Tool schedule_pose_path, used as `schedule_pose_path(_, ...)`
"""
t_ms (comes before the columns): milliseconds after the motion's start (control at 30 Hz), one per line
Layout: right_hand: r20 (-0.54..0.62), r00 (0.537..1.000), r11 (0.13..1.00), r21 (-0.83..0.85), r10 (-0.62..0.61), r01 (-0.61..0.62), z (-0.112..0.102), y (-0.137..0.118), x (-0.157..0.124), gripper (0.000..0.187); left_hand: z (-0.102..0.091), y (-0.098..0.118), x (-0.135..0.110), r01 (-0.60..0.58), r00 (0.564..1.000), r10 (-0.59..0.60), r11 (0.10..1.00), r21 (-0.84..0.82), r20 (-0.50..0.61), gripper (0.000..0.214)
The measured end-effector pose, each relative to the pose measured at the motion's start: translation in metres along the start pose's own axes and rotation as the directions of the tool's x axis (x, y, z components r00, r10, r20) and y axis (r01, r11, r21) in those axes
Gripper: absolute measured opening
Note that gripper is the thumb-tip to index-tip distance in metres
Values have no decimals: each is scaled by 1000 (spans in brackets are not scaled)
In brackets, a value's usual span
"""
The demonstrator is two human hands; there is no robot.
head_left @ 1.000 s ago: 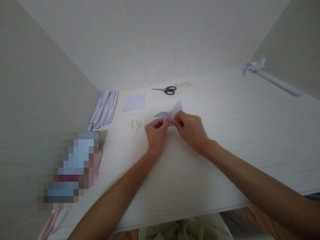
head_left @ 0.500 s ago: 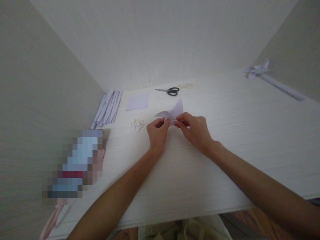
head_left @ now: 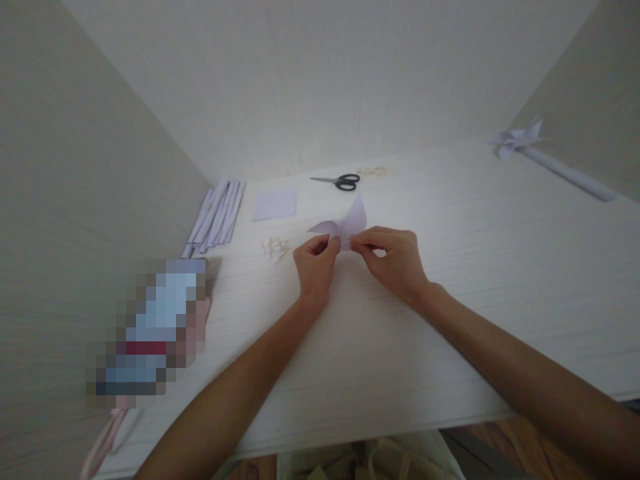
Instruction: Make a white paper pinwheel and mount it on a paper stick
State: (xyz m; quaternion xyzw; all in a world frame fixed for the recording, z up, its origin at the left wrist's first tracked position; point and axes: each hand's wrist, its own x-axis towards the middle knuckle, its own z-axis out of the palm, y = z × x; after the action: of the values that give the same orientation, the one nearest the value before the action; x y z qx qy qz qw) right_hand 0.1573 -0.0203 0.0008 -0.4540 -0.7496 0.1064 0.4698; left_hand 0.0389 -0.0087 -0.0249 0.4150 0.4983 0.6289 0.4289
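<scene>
A pale lilac paper pinwheel (head_left: 354, 217), partly folded, is held just above the white table, two pointed blades standing up. My left hand (head_left: 316, 263) is closed on its left side, thumb pressed near the centre. At its right side, my right hand (head_left: 393, 257) pinches thumb and forefinger together close to the centre. Whatever sits between those right fingertips is too small to make out. Left of my left hand lies a scatter of thin, short yellowish-white pieces (head_left: 276, 249). Beyond the pinwheel are black-handled scissors (head_left: 345, 182) and a square sheet of paper (head_left: 275, 203).
Rolled paper sticks (head_left: 217, 217) lie in a bundle at the back left. A pinwheel on a paper stick (head_left: 565, 173) rests at the far right. More small pieces (head_left: 373, 171) lie behind the scissors. A pixelated object (head_left: 155, 327) stands along the left wall (head_left: 75, 200).
Both hands stay at the pinwheel. My right hand's fingers have shifted slightly, still pinched near the centre. The rest of the table looks the same.
</scene>
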Motion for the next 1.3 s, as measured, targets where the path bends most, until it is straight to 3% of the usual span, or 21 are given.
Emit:
schedule_pose_path(367,-5,1000,992,-127,15,-15,2,6,-4,8,0,2,1,15,1000,-15,1000,15,-8,11)
schedule_pose_path(600,122,992,939,-339,-21,62,0,6,-1,22,1,1,0,17,1000,-17,1000,-4,-11,11)
schedule_pose_path(733,161,987,924,-373,-29,88,1,3,-1,26,0,2,0,23,1000,-23,1000,8,-10,11)
schedule_pose_path(1300,111,993,880,-465,-44,91,-2,6,3,22,1,8,-2,76,993,-76,997,-1,89,11)
